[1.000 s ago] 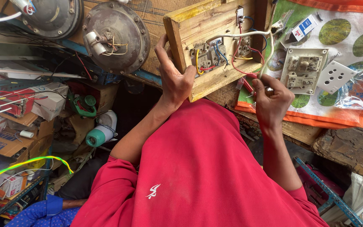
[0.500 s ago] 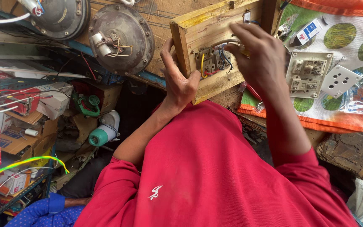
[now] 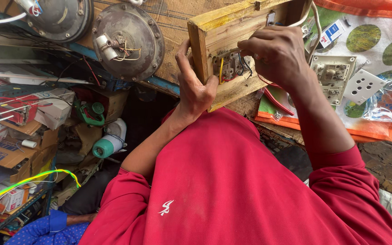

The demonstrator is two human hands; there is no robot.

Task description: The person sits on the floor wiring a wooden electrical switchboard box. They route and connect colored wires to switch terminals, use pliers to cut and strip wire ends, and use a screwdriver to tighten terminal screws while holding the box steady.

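Observation:
My left hand (image 3: pixel 197 88) grips the left wall of an open wooden switch box (image 3: pixel 232 22), thumb on the outside and palm against its lower edge. Inside the box sit small switch parts and yellow, red and blue wires (image 3: pixel 229 68). My right hand (image 3: pixel 275 53) reaches into the box from the right, fingers curled and pinching the wires; what lies under the fingers is hidden. A white cable (image 3: pixel 306 16) leaves the box's top right corner. A red-handled tool (image 3: pixel 274 97) lies on the cloth just below my right wrist.
A switch module (image 3: pixel 333 75) and a white socket plate (image 3: pixel 364 86) lie on the green-spotted cloth (image 3: pixel 364 38) to the right. Two grey fan motors (image 3: pixel 130 38) (image 3: pixel 64 16) sit at the upper left. Cartons and a green drill (image 3: pixel 91 113) crowd the left. A person's blue sleeve (image 3: pixel 46 227) shows at the bottom left.
My right hand left the red-handled tool on the cloth, rose to the box and settled its fingers on the wires inside. My left hand kept hold of the box.

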